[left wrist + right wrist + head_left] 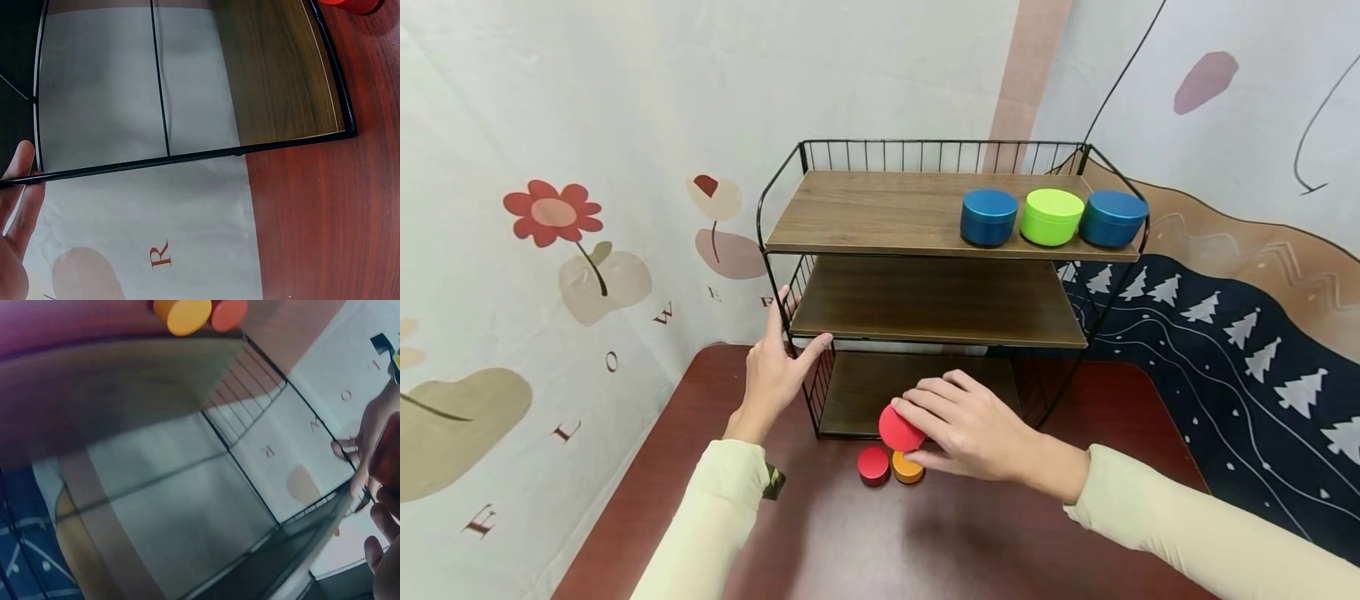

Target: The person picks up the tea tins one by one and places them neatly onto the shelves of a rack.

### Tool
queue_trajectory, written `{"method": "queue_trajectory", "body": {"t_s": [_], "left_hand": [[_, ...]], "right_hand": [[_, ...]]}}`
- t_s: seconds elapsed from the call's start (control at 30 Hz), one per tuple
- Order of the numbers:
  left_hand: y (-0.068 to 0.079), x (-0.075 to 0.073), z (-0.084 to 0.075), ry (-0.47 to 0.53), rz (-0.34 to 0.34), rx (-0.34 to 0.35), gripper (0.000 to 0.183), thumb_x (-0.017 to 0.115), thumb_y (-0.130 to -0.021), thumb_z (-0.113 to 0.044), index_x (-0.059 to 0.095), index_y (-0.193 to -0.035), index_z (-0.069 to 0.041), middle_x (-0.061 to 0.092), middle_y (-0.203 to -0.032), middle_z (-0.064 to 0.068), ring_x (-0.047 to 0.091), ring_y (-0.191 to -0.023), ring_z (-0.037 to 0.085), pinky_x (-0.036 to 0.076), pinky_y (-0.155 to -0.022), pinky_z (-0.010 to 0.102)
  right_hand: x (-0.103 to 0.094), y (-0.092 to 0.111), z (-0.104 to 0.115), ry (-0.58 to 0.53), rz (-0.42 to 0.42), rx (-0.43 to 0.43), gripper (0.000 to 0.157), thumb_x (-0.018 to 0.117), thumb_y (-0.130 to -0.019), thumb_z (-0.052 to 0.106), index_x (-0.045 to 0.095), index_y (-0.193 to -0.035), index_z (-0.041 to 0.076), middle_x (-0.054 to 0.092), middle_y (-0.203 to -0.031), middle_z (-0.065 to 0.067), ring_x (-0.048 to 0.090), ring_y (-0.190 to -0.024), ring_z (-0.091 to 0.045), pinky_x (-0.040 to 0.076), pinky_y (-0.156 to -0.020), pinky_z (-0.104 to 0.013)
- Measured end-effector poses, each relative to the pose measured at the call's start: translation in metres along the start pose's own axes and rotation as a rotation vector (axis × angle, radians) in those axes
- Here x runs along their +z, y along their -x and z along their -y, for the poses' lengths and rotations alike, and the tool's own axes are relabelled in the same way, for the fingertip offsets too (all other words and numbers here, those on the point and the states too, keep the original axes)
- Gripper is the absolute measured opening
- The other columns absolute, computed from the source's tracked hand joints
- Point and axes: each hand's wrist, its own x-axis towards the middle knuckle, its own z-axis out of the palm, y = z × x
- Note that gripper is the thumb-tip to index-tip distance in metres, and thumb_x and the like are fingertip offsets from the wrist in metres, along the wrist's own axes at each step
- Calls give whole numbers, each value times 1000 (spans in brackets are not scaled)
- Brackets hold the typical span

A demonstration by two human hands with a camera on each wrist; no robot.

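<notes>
My right hand [966,425] grips a red round tin [900,428] in front of the rack's bottom shelf, its flat face turned to the head camera. In the right wrist view that tin [386,453] shows dark beside the fingers. At the left side of a three-tier wire shelf rack [940,300], my left hand [775,375] holds the frame around the middle tier. Its thumb lies by the shelf edge; fingers meet the black bar in the left wrist view. Below the held tin, another red tin [873,466] and an orange tin [907,467] stand on the table.
On the top shelf's right part stand a blue tin [989,217], a lime-green tin [1052,217] and a second blue tin [1113,219]. The rack stands on a reddish-brown table [985,542]. Printed cloth [625,100] hangs behind it.
</notes>
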Motion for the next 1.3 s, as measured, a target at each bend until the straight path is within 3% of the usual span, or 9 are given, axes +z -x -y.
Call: {"method": "queue_trajectory", "body": {"t_s": [0.23, 0.6, 0.9, 1.3], "left_hand": [[0, 0, 0, 2, 3, -6, 89, 77, -87, -43, 25, -158, -30, 55, -143, -6, 53, -57, 17, 42, -66, 41], [0, -1, -1, 11, 7, -1, 89, 77, -87, -40, 27, -158, -23, 55, -144, -3, 56, -58, 16, 43, -65, 39], [0, 0, 0, 5, 10, -2, 89, 76, -87, -43, 25, -158, -28, 54, -145, -4, 57, -58, 16, 44, -65, 40], [1, -2, 0, 0, 19, -3, 89, 76, -88, -42, 24, -158, -26, 54, -146, -3, 58, -58, 16, 44, -65, 41]], "right_hand": [[-16, -16, -18, 38, -4, 0, 58, 73, -87, 47, 66, -127, 5, 70, -115, -9, 62, -106, -26, 48, -88, -41], [-39, -39, -48, 134, -93, 14, 59, 79, -82, 42, 67, -125, 3, 70, -115, -14, 62, -105, -28, 49, -88, -43], [-51, -50, -61, 165, -165, -1, 61, 83, -80, 38, 66, -127, 4, 70, -117, -15, 62, -107, -31, 48, -87, -46], [-73, -70, -84, 197, -238, 81, 59, 81, -84, 34, 63, -131, 3, 67, -123, -17, 58, -113, -34, 43, -89, -50]]}}
